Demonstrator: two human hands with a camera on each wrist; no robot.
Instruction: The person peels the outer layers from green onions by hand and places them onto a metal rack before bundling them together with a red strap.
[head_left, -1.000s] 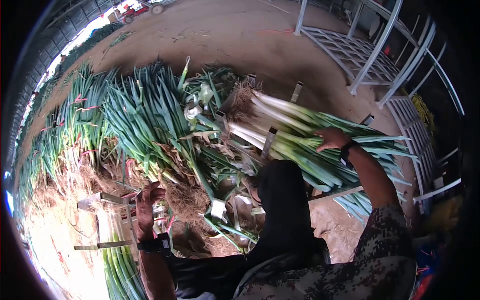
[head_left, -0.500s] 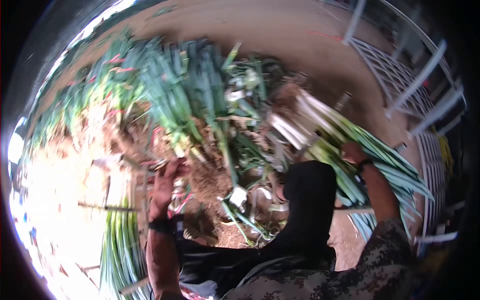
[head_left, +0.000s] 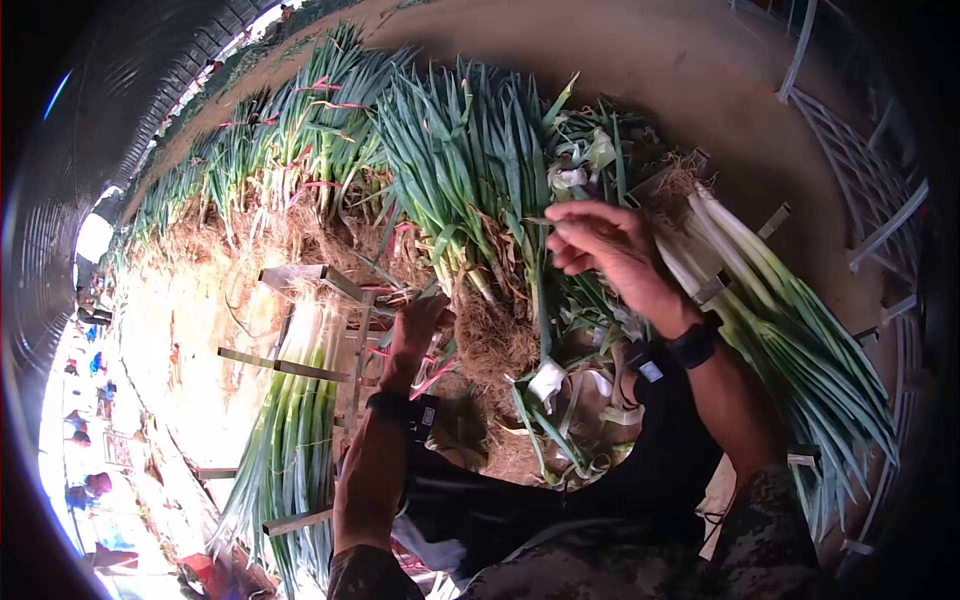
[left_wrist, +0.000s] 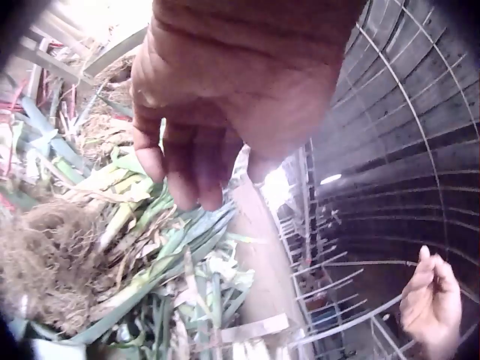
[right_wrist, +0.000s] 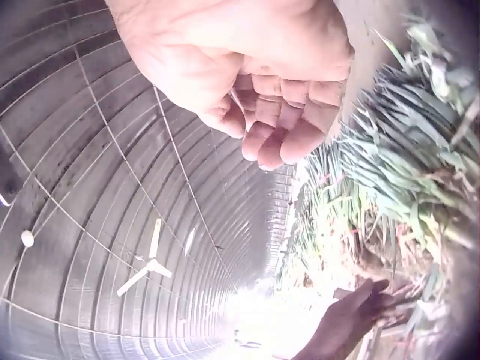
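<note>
My left hand (head_left: pixel 418 335) is beside the roots of a green onion pile (head_left: pixel 470 170), above the top of a metal cradle. Its fingers hang loosely curled in the left wrist view, and nothing shows in them. My right hand (head_left: pixel 615 255) is raised over the loose leaves right of that pile, palm turned inward. At its fingertips shows a thin dark sliver (head_left: pixel 538 221); I cannot tell whether the hand holds it. A bundle of long green onions (head_left: pixel 790 300) lies in a cradle at the right. Another green onion bundle (head_left: pixel 300 420) lies in the left cradle.
Metal bars (head_left: pixel 285 365) stick out across the left bundle. Root clumps (head_left: pixel 500 350) and white trimmings (head_left: pixel 547 382) lie in front of my dark-clothed leg. More green onions with red ties (head_left: pixel 320 150) stand in rows at the left. A metal rack (head_left: pixel 850 180) stands on the right.
My right hand has left the right-hand green onion bundle and come up and across to the left, over the pile. My left hand stays near the cradle. The view has swung left.
</note>
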